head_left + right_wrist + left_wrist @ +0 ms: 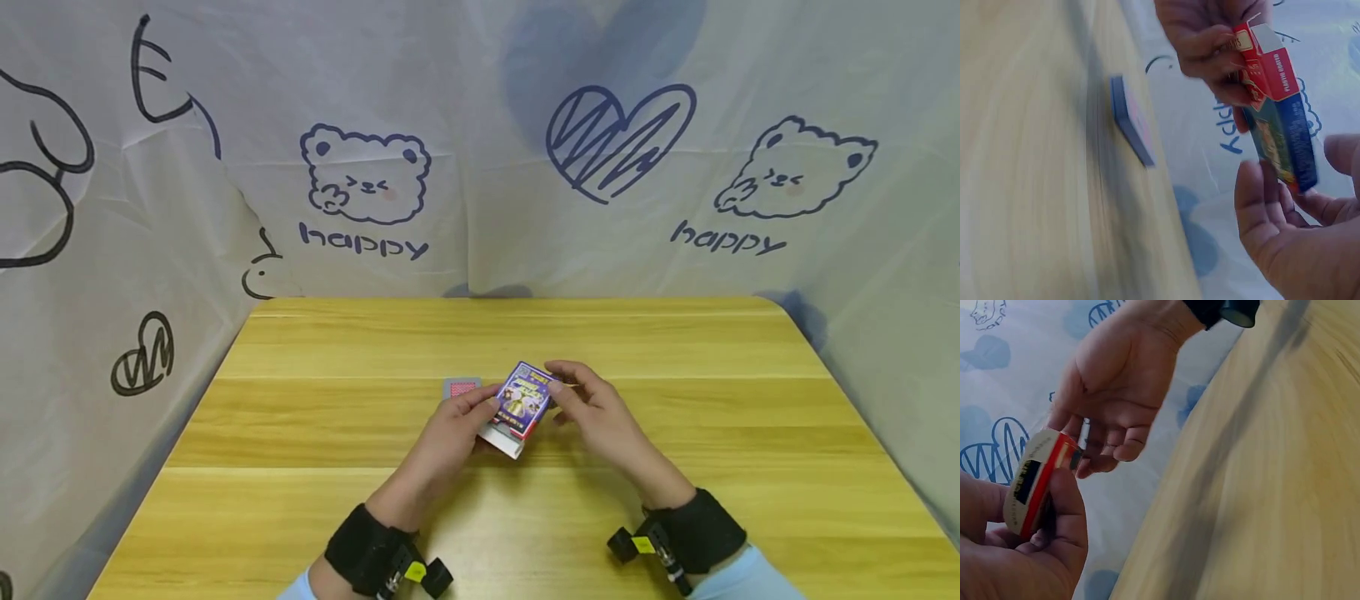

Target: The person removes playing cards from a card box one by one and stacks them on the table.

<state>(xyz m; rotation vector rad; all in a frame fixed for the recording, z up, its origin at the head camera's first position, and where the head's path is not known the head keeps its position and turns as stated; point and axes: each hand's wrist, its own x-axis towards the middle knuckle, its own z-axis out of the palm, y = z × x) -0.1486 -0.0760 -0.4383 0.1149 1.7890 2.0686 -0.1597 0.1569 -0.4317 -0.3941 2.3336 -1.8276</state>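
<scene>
A small playing-card box (pixel 524 400), blue and red with a printed picture, is tilted above the middle of the table. My left hand (pixel 457 421) grips it, thumb on the printed face and fingers behind. Its end nearest me stands open, with a white flap (pixel 1264 37) folded out. My right hand (pixel 596 412) is at the box's far right edge. In the right wrist view its loosely bent fingers lie by the box's lower end, the thumb apart from it. Whether the fingers touch the box is unclear. What is inside the box is hidden.
A deck of cards (pixel 1132 122) with a red patterned top lies on the wooden table (pixel 337 417), just beyond my left hand. White cloth (pixel 480 167) with printed bears and hearts hangs behind and beside the table.
</scene>
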